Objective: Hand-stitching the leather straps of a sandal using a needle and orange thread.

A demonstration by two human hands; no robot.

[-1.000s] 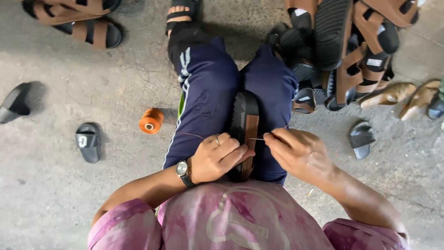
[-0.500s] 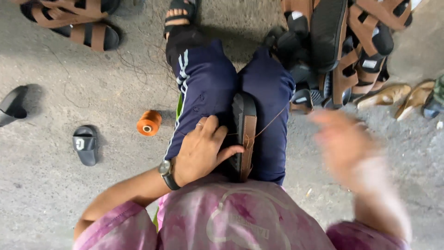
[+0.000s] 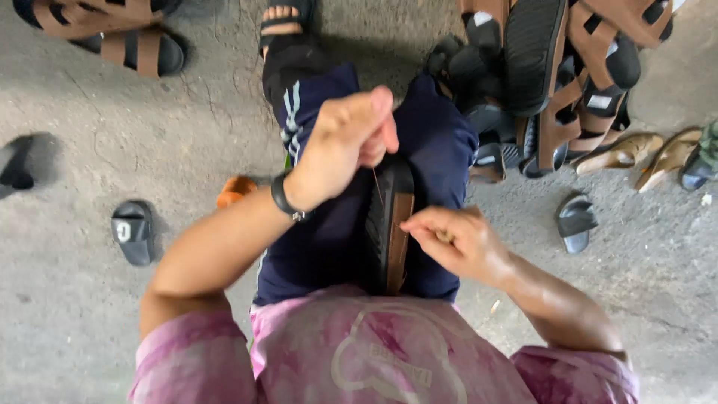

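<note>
A heap of brown-strapped black sandals (image 3: 568, 67) lies on the grey concrete floor (image 3: 97, 105) at 1 o'clock. The black-soled brown sandal (image 3: 389, 224) stands on edge between the knees, long axis 12 to 6. Left hand (image 3: 348, 142), raised, grip pinched on a thin thread (image 3: 376, 183); right hand (image 3: 452, 239), fingers together, touches the sandal's edge

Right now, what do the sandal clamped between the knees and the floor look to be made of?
Sandal: black sole, probably rubber or foam, matte, with a brown edge band that looks like leather or an imitation of it. Floor: bare grey concrete, rough and cracked.
</note>
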